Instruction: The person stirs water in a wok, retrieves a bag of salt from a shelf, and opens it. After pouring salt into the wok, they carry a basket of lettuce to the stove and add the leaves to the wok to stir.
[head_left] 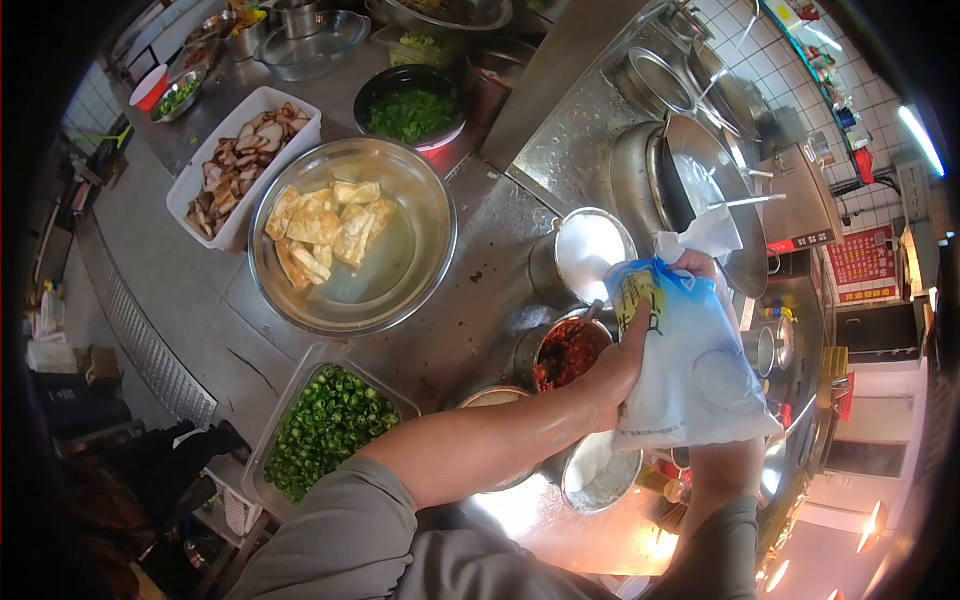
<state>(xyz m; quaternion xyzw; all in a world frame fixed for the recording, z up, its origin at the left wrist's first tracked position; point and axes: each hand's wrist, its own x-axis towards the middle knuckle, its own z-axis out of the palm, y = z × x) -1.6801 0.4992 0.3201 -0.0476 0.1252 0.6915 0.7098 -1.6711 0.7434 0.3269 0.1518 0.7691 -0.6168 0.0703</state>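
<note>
A white and blue plastic bag [690, 360], printed with characters and a yellow patch, is held up in front of me. My left hand [622, 375] grips its left side, the thumb lying along the edge and the other fingers mostly hidden. At the torn-looking top, my right hand [697, 264] is closed on the bag; its forearm passes behind the bag. Whitish contents bulge in the lower part. Just left of the bag is a pot of red chili sauce [570, 352] with a utensil handle in it. A pot with a pale, shiny surface [594, 255] stands beyond.
On the steel counter [480, 270] stand a large steel bowl [440, 270] with fried pieces, a white tub [312, 118] of brown slices and a container of chopped green peppers [330, 425]. A dark bowl of chopped greens [412, 112] sits behind. Woks [700, 160] are at right.
</note>
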